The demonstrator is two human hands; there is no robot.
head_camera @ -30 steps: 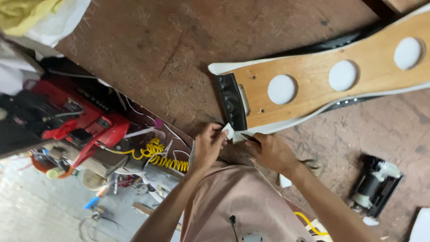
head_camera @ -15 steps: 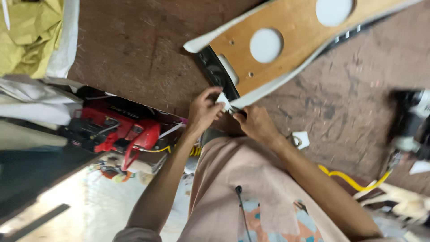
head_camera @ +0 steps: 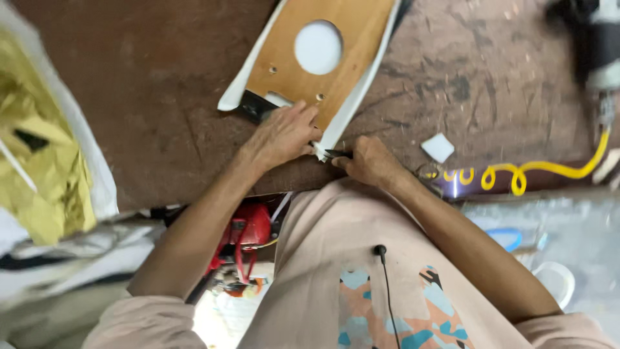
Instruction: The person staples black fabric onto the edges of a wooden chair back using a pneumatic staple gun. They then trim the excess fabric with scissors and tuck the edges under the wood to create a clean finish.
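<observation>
Your left hand (head_camera: 284,136) lies flat, fingers spread, pressing the near end of the long plywood panel with round holes and white fabric edging (head_camera: 323,58), whose long axis runs toward 1 o'clock. Your right hand (head_camera: 369,160), at 4 o'clock from the left, is clenched on a small dark tool (head_camera: 337,154) touching the white edging's corner (head_camera: 321,150).
</observation>
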